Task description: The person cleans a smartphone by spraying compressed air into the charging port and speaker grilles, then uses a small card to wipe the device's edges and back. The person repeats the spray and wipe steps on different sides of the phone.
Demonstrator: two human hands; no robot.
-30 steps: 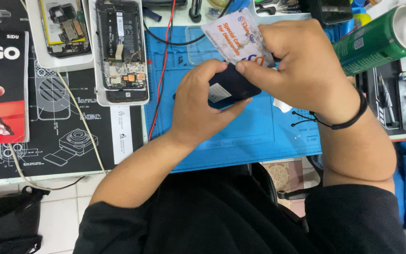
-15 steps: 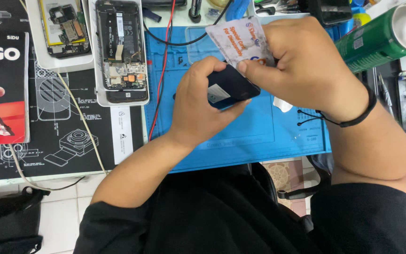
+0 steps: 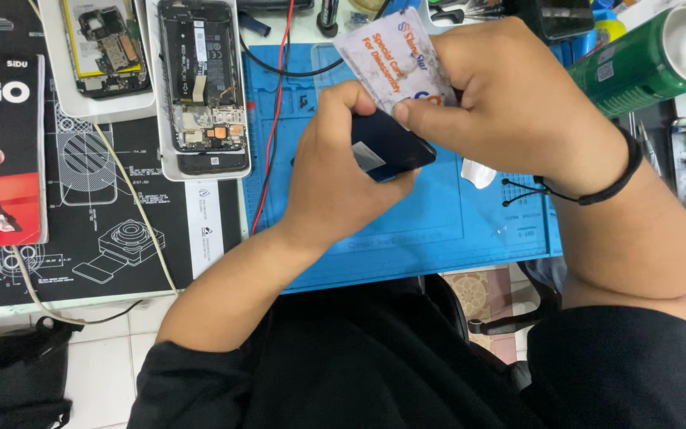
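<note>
Left hand (image 3: 343, 171) clamps a small dark rectangular phone (image 3: 387, 147) above the blue silicone work mat (image 3: 438, 230); right hand (image 3: 510, 99) pinches a thin white plastic card (image 3: 395, 59) into its edge. Twisting risks cracking the panel.

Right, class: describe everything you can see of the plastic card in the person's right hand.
The plastic card is thin, white and rectangular, with orange and blue print and a scuffed, greyish face. It stands tilted above the blue mat, pinched by the right hand. Its lower edge meets the dark phone held in the left hand.
</note>
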